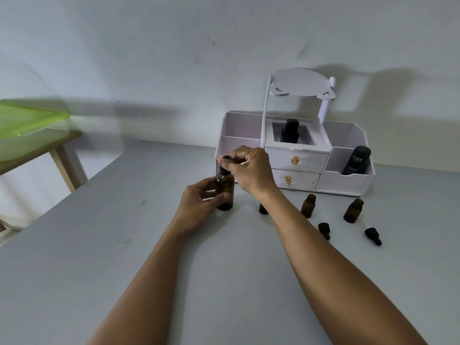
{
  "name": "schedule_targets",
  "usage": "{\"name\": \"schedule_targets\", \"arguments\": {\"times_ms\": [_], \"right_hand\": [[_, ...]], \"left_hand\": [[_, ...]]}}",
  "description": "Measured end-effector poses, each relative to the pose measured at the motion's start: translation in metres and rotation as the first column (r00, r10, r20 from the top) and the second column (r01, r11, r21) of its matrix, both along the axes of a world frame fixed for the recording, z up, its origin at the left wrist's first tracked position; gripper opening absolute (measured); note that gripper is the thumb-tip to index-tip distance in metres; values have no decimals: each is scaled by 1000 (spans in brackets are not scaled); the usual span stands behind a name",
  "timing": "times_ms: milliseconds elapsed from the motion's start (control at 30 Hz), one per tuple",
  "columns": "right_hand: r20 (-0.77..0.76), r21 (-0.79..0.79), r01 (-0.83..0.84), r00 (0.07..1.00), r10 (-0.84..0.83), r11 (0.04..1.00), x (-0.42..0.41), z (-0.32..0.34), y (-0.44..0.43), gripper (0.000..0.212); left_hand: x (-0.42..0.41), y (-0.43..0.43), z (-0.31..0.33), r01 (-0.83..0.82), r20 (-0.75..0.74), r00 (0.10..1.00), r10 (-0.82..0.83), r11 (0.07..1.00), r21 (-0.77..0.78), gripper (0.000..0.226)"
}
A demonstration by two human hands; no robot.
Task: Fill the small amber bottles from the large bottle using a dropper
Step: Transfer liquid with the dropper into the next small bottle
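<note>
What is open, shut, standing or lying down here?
Large amber bottle: upright, held by left hand.
Dropper: on that bottle's neck, pinched by right hand.
Two small amber bottles: upright, uncapped.
Third small amber bottle: top hidden by forearm.
Dropper caps: lying on table.
Drawers: shut.
Kahf bottle: leaning in its compartment.

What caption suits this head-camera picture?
Left hand steadies the large amber bottle while right hand pinches its dropper.
</note>
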State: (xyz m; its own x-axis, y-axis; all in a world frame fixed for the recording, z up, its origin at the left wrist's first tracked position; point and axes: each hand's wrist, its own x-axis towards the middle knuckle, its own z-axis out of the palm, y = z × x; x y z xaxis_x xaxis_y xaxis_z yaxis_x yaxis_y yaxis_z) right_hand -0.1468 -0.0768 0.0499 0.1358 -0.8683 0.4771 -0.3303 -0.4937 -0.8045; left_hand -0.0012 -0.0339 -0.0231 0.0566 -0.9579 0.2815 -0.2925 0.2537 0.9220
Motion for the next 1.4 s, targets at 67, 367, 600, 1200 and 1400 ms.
{"name": "schedule_targets", "arguments": {"times_ms": [67,367,600,1200,1400], "right_hand": [[-12,8,6,1000,-6,1000,0,1,0,10],[-17,82,-63,998,65,995,-11,27,3,15],[85,24,-89,993,87,996,-14,70,8,17],[185,-53,62,981,-51,997,-150,100,35,9],[185,19,134,973,-135,991,-191,82,29,4]], "left_hand": [[0,0,0,1,1,1000,-1,1000,3,46],[0,1,0,-7,-28,1000,8,999,33,46],[-7,8,3,-115,-14,993,114,990,-77,77],[-132,55,30,-25,-67,998,3,942,-334,18],[-165,37,14,90,38,995,-91,995,44,54]]}}
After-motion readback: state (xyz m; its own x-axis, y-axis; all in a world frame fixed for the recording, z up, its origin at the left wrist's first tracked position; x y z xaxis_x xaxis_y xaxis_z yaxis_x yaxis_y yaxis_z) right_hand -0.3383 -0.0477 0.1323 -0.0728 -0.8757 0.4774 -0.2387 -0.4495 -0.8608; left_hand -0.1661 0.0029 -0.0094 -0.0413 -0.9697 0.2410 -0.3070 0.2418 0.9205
